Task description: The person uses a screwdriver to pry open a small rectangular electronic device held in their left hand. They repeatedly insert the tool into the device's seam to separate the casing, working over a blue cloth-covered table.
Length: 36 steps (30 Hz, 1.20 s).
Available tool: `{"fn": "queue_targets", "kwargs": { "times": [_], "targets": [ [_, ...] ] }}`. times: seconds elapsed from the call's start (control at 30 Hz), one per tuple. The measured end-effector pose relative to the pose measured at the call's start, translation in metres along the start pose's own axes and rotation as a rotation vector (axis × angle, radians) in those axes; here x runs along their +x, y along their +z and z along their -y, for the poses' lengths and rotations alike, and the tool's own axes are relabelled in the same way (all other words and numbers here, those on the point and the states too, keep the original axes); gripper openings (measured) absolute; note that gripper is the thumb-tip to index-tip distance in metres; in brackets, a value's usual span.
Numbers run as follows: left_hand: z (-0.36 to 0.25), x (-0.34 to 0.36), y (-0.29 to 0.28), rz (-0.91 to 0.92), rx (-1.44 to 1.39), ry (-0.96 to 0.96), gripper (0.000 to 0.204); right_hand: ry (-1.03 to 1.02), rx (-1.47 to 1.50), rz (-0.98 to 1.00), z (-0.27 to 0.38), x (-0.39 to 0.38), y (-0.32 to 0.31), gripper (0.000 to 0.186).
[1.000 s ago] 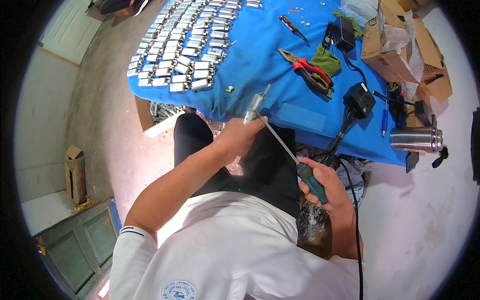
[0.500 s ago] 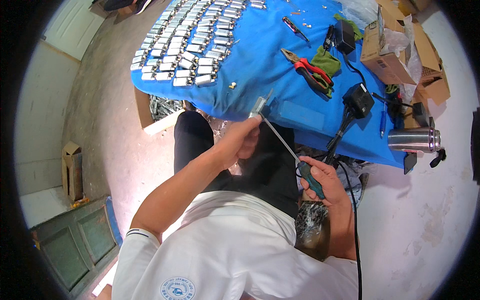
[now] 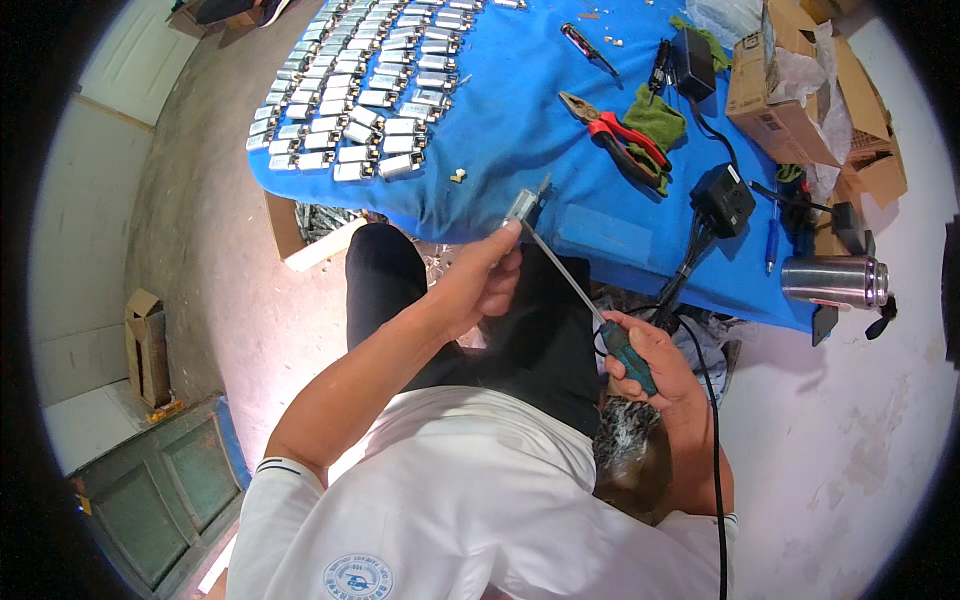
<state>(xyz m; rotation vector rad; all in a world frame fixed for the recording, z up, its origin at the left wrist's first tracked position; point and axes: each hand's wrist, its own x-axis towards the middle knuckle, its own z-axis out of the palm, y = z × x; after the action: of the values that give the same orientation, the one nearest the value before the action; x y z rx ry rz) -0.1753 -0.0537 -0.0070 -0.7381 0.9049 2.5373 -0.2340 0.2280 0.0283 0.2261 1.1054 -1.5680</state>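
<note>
Pinched in my left hand (image 3: pixel 478 280) is a small silver box-shaped metal part (image 3: pixel 521 205), held above my lap at the table's near edge. A thin pointed bit sticks up from its far end. My right hand (image 3: pixel 660 352) wraps round the dark teal handle of a screwdriver (image 3: pixel 566 274). Its long shaft slants up and left, and its tip reaches the near side of the part by my left fingertips; whether it touches I cannot tell. Several rows of similar silver parts (image 3: pixel 352 105) lie on the blue cloth at the far left.
On the blue-covered table (image 3: pixel 500 110) lie red-handled pliers (image 3: pixel 628 150), a green rag (image 3: pixel 655 118), a pen (image 3: pixel 590 48) and black power adapters (image 3: pixel 722 200). A steel flask (image 3: pixel 835 281) and an opened carton (image 3: pixel 775 100) stand at the right. A black cable (image 3: pixel 715 450) hangs beside my right arm.
The view has shifted slightly, so the table's things sit a little differently in the picture. Both hands keep their hold, and the screwdriver stays against or close to the part.
</note>
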Motion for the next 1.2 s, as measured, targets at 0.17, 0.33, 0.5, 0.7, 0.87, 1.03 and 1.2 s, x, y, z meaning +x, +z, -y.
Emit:
{"fn": "queue_targets", "kwargs": {
  "times": [0.17,0.33,0.5,0.7,0.87,1.03,1.2],
  "targets": [
    [0.004,0.012,-0.007,0.134,-0.138,-0.057,0.047,-0.033,0.06,0.08,-0.007,0.005,-0.005,0.047],
    [0.007,0.01,-0.001,0.03,-0.067,-0.003,0.05,-0.13,-0.403,-0.12,-0.005,-0.003,0.02,0.047],
    [0.005,0.01,0.005,-0.07,-0.007,0.022,0.053,-0.286,-0.868,-0.306,-0.009,-0.007,0.039,0.046],
    [0.0,0.01,0.028,-0.142,-0.042,0.021,0.05,-0.736,-1.715,-0.566,-0.03,0.004,0.044,0.053],
    [0.001,0.008,0.028,-0.179,-0.045,0.033,0.047,-0.674,-1.8,-0.592,-0.038,0.0,0.052,0.051],
    [0.004,0.001,0.018,-0.192,-0.055,0.04,0.049,-0.303,-0.808,-0.346,-0.019,-0.02,0.057,0.046],
    [0.01,0.001,0.019,-0.213,-0.016,0.038,0.049,-0.415,-0.829,-0.356,-0.029,-0.03,0.055,0.049]
  ]
}}
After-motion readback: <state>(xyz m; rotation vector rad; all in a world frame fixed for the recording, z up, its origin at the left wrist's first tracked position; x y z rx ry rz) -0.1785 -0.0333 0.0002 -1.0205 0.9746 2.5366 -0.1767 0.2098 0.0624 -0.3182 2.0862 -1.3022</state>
